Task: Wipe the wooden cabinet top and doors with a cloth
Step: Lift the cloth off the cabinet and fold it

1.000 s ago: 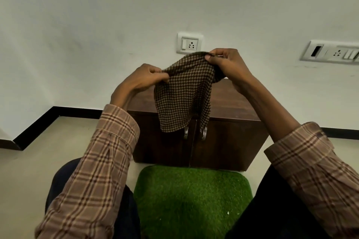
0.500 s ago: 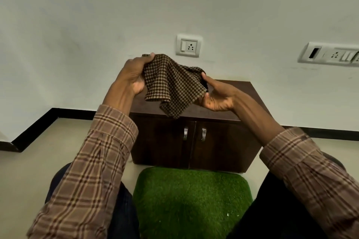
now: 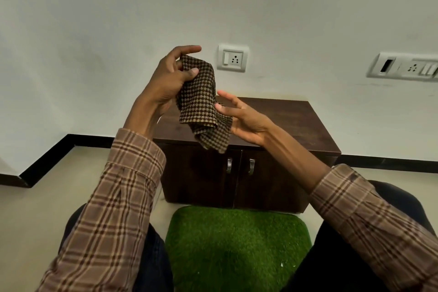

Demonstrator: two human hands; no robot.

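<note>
Here, left hand [image 3: 169, 83] pinches the one checked cloth [image 3: 201, 104] at its top, held above the cabinet [image 3: 279, 123]. Right hand [image 3: 241, 118] is spread wide, fingertips touching the cloth's lower fold. 2 doors, 2 handles [image 3: 239, 165]. 2 wall sockets, the rt one cut off at frame edge.

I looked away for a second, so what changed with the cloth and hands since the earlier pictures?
The right hand let go of the cloth's top edge, dropped lower and opened, palm up, beside the hanging part. The left hand rose and gathered the cloth, which went from spread between both hands to bunched and folded. The cabinet, its shut doors and the green mat stayed as they were.
</note>
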